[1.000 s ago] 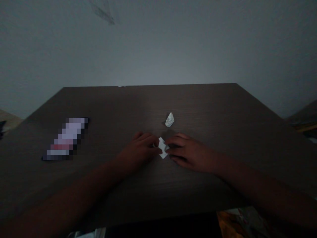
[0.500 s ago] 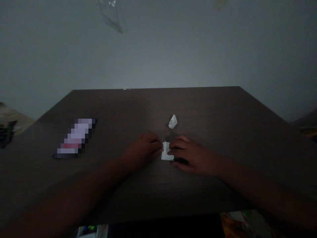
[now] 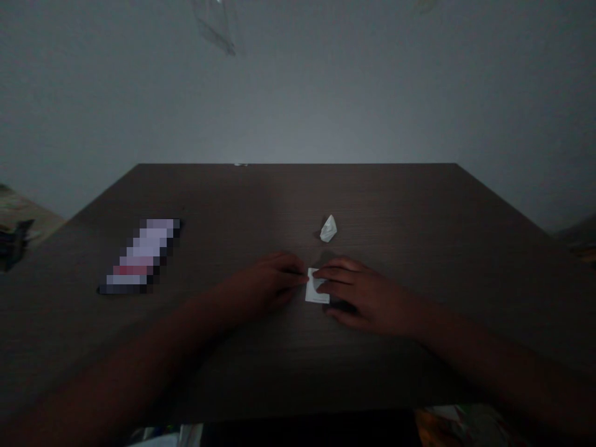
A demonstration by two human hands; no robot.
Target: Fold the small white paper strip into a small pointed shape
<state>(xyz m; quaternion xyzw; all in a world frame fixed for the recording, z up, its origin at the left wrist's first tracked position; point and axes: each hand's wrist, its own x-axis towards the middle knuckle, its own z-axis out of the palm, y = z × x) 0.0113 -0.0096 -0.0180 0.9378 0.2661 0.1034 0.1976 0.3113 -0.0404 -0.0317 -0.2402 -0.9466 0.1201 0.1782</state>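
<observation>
A small white folded paper (image 3: 316, 290) lies on the dark wooden table (image 3: 419, 211), between my two hands. My left hand (image 3: 272, 282) is curled, its fingertips meeting the paper's left edge. My right hand (image 3: 365, 297) rests on the paper's right side, with its fingers pressed together on top and the thumb low beside it. A second, smaller folded white paper piece (image 3: 328, 228) stands on the table a little behind the hands, apart from them.
A flat rectangular object (image 3: 139, 256), blurred out, lies on the left part of the table. A pale wall rises behind the table's far edge. Colourful items (image 3: 447, 425) show below the near edge at the right. The light is dim.
The paper has turned from tilted to roughly square with the table edge. My right fingers have slid further over it. The hands stay in the same spot.
</observation>
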